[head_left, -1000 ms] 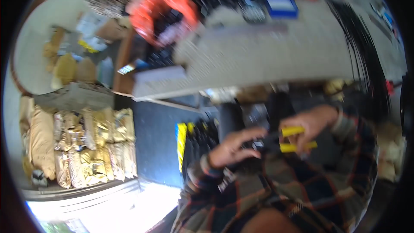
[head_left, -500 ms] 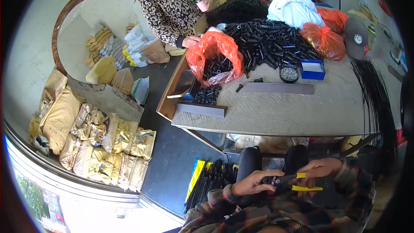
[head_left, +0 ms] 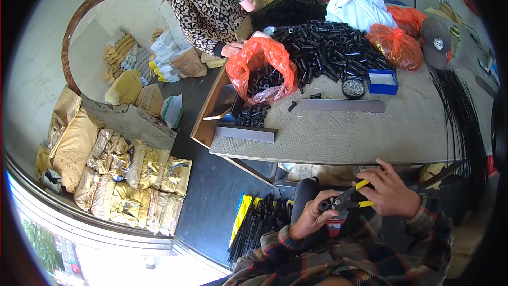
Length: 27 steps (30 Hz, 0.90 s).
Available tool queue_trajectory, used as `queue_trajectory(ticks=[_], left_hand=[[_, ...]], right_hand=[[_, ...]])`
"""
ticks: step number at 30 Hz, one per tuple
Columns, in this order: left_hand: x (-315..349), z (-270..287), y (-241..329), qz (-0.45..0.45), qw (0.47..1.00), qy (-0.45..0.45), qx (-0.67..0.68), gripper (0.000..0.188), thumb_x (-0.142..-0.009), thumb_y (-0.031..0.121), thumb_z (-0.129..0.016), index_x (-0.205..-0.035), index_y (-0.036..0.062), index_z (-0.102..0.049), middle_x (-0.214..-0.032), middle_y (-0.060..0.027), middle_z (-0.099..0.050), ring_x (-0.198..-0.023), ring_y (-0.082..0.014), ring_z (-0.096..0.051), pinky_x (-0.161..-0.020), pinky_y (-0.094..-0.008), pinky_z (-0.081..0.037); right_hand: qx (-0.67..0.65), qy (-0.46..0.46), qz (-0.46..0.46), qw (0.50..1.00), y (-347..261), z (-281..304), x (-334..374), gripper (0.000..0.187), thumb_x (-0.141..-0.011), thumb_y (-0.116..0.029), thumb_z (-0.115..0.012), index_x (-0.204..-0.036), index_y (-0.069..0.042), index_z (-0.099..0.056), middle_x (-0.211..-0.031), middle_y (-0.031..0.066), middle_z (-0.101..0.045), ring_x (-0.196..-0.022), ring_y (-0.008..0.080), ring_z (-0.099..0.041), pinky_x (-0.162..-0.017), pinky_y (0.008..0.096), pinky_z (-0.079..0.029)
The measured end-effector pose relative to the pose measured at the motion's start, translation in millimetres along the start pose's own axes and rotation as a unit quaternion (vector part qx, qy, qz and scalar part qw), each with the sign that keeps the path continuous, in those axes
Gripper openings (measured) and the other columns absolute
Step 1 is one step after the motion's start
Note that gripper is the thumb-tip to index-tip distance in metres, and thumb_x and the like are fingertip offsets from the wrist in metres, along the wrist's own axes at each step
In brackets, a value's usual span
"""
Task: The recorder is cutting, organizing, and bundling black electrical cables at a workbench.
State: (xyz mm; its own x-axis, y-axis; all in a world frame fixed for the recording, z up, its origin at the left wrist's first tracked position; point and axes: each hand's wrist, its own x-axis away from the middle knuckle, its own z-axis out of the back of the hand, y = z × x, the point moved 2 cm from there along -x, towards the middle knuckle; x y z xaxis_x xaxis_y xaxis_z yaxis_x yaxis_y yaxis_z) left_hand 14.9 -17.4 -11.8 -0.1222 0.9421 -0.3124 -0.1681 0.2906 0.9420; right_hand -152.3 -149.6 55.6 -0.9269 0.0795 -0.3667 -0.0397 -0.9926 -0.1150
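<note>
Over my lap, my left hand (head_left: pixel 311 218) pinches a small black tubular fitting (head_left: pixel 324 205). The dark jaws of a pair of yellow-handled pliers (head_left: pixel 345 199) are at the fitting, close to my left fingertips. My right hand (head_left: pixel 394 191) is on the spread handles, its palm behind them and some fingers raised. Whether the jaws grip the fitting, I cannot tell. Ahead stands the worktable (head_left: pixel 338 137), with a big pile of similar black fittings (head_left: pixel 328 53) on it.
An open red plastic bag (head_left: pixel 286 66), metal bars (head_left: pixel 341 106), a dish of small pieces (head_left: pixel 353 88) and a blue box (head_left: pixel 382 89) lie on the table. Black strands (head_left: pixel 460 122) hang off its right. A person (head_left: pixel 209 16) stands at the far left. Sacks (head_left: pixel 127 180) line the left wall.
Both hands have risen a little toward the table edge with the pliers. The pliers have tilted, and my right fingers have spread upward. The head view has shifted slightly.
</note>
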Motion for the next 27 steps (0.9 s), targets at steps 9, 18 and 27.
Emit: queue_trajectory(ticks=[9, 18, 27], left_hand=[[7, 3, 7, -0.006, 0.998, 0.053, -0.028, 0.048, -0.087, 0.04, -0.052, -0.113, -0.0007, -0.046, -0.097, -0.0071, -0.053, -0.084, -0.014, -0.05, -0.077, -0.0258, -0.04], [1, 2, -7, -0.055, 0.922, 0.335, -0.189, 0.056, -0.094, 0.044, -0.023, -0.097, -0.0012, -0.056, -0.088, -0.0118, -0.059, -0.075, -0.0199, -0.056, -0.069, -0.0296, -0.045], [-10, -9, -17, 0.002, 0.896, 0.378, -0.235, 0.072, -0.088, 0.059, -0.02, -0.096, -0.0013, -0.057, -0.077, -0.0075, -0.055, -0.063, -0.0151, -0.051, -0.053, -0.0223, -0.041]], right_hand=[[-0.008, -0.007, -0.014, 1.0, -9, -7, -3, 0.029, -0.061, -0.01, -0.062, -0.091, -0.009, -0.061, -0.104, 0.0099, -0.05, -0.096, 0.0262, -0.051, -0.089, 0.0445, -0.036], [-0.066, 0.136, -0.045, 0.987, -9, -59, -16, 0.025, -0.059, -0.008, -0.065, -0.083, -0.004, -0.059, -0.098, 0.014, -0.054, -0.08, 0.0296, -0.055, -0.069, 0.0371, -0.045], [-0.135, 0.116, -0.058, 0.982, 1, -93, -3, 0.02, -0.06, -0.007, -0.067, -0.071, -0.003, -0.05, -0.085, 0.0115, -0.05, -0.072, 0.0268, -0.055, -0.061, 0.0351, -0.045]])
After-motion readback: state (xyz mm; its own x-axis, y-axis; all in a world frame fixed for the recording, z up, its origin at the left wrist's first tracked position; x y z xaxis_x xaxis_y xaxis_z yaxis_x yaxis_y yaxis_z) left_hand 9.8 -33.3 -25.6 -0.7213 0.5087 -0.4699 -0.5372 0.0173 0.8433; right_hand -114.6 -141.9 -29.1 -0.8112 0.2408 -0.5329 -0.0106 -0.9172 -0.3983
